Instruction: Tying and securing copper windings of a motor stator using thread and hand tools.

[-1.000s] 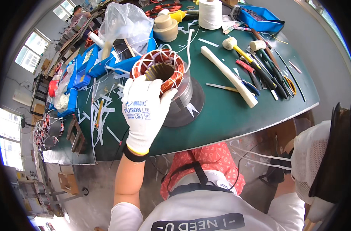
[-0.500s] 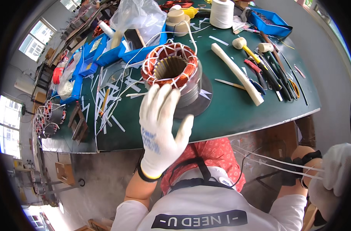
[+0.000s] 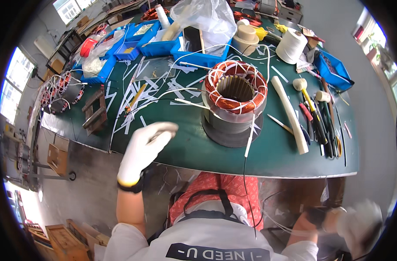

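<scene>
A: Copper windings marked the motor stator [image 3: 236,93], which stood upright on the green bench [image 3: 181,143], its bore axis vertical, resting on a dark round base. Where did it lie from the hands?

B: Forward and to the right of the left hand [image 3: 142,150]. That hand, in a white glove, hovered over the near bench edge, well clear of the stator. The fingers were loosely curled, part open, and gripped nothing visible.

A: And the right hand [image 3: 359,222]?

B: Low at the person's right side, below bench level and well apart from the stator. It was blurred; whether it was open or closed could not be told. Thin white cords ran toward it.

A: Which hand was nearer?

B: The left. Its forearm rose from the lower edge, wrist straight, fingertips pointing toward the bench. A white sleeved lead [image 3: 250,137] hung from the stator over the near edge.
</scene>
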A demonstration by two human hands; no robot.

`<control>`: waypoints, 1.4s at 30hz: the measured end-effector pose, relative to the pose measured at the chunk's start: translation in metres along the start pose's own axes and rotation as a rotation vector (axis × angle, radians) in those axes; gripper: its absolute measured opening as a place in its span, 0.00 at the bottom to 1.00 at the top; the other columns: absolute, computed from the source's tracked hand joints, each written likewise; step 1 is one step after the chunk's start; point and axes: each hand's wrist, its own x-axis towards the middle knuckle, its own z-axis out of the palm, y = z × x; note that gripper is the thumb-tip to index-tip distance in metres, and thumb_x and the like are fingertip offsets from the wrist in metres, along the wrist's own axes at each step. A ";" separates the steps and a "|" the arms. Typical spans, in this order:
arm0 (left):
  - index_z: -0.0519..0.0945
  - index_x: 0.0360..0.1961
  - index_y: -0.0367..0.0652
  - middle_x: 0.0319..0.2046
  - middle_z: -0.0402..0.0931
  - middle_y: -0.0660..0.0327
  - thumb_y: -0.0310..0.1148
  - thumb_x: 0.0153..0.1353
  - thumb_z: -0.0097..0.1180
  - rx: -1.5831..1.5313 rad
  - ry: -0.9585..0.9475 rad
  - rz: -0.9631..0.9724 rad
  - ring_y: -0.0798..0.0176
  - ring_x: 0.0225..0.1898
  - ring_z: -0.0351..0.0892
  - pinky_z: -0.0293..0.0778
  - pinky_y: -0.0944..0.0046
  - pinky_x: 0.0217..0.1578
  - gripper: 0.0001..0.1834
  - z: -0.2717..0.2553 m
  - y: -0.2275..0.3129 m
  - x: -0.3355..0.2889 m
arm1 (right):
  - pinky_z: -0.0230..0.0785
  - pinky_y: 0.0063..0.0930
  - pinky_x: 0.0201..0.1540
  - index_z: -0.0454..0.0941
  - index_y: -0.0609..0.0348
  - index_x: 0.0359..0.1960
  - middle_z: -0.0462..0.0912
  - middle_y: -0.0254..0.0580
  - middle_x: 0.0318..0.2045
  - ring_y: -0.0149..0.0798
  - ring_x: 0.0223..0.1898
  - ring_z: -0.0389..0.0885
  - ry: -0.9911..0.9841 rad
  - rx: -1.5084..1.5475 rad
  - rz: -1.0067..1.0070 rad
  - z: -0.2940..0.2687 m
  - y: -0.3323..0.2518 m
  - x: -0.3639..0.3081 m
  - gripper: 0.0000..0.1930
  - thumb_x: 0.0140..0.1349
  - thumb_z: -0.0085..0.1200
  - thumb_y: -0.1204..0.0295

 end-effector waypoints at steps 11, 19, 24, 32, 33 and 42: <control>0.39 0.73 0.39 0.70 0.50 0.48 0.27 0.42 0.70 -0.376 0.023 0.326 0.53 0.71 0.52 0.55 0.57 0.68 0.62 0.107 -0.004 0.079 | 0.67 0.35 0.18 0.72 0.31 0.61 0.72 0.45 0.18 0.44 0.16 0.74 -0.567 -1.163 1.197 0.067 0.203 -0.063 0.29 0.55 0.60 0.67; 0.36 0.71 0.32 0.69 0.42 0.37 0.32 0.47 0.69 -0.322 0.105 0.342 0.40 0.71 0.45 0.48 0.50 0.69 0.61 0.126 -0.021 0.058 | 0.73 0.22 0.33 0.68 0.66 0.61 0.81 0.39 0.26 0.30 0.23 0.77 0.230 -1.041 0.890 0.057 0.194 -0.060 0.30 0.54 0.58 0.80; 0.39 0.71 0.31 0.69 0.46 0.40 0.27 0.46 0.68 0.049 0.175 0.503 0.46 0.71 0.49 0.46 0.52 0.70 0.59 0.121 -0.039 0.045 | 0.66 0.14 0.31 0.75 0.66 0.54 0.79 0.34 0.35 0.20 0.26 0.68 0.665 -0.891 1.017 0.025 0.179 -0.067 0.19 0.59 0.54 0.81; 0.44 0.73 0.41 0.51 0.65 0.58 0.21 0.48 0.62 -0.675 0.272 0.203 0.69 0.47 0.71 0.71 0.68 0.51 0.53 0.090 -0.040 0.013 | 0.63 0.14 0.27 0.81 0.64 0.46 0.81 0.32 0.33 0.17 0.24 0.67 0.601 -1.086 1.266 0.029 0.177 -0.077 0.12 0.60 0.57 0.78; 0.45 0.73 0.41 0.52 0.65 0.58 0.20 0.49 0.61 -0.729 0.235 0.166 0.70 0.46 0.71 0.71 0.68 0.50 0.52 0.086 -0.039 0.012 | 0.64 0.15 0.28 0.81 0.63 0.46 0.82 0.34 0.34 0.18 0.24 0.67 0.574 -1.114 1.292 0.029 0.179 -0.080 0.13 0.59 0.57 0.77; 0.57 0.69 0.40 0.69 0.50 0.39 0.43 0.55 0.60 0.675 0.200 0.039 0.39 0.71 0.49 0.51 0.44 0.67 0.43 0.055 -0.061 0.041 | 0.69 0.35 0.55 0.66 0.64 0.63 0.77 0.57 0.54 0.51 0.55 0.77 0.317 -1.247 1.202 0.019 0.214 -0.093 0.32 0.56 0.61 0.69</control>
